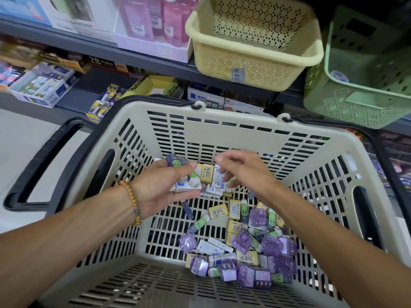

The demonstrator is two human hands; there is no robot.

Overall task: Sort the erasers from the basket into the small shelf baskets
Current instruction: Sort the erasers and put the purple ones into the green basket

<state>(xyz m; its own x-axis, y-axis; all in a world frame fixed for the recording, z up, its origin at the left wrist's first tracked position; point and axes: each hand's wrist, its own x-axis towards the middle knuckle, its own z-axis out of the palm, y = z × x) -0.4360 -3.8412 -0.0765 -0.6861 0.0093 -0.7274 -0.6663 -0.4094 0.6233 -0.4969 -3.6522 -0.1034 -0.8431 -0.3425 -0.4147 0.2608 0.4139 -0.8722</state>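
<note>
A big beige shopping basket (pixel 222 130) with black handles fills the view. Many loose erasers (pixel 249 247) lie on its floor: yellow, white-blue, green-faced and purple-wrapped ones. My left hand (pixel 164 187) hovers inside the basket and holds a small stack of erasers (pixel 186 178), some green-faced, one white-blue. My right hand (pixel 242 170) hangs just to the right, fingers bent down over white-blue erasers (pixel 216 187); whether it holds one is hidden. Above on the shelf stand a cream small basket (pixel 255 63) and a green small basket (pixel 360 101).
Shelves run across the back with boxes of stationery (pixel 42 85) at the left and pink bottles (pixel 153 21) above. Eraser packs (pixel 102 105) lie on the lower shelf. Pale floor (pixel 22 141) shows at the left.
</note>
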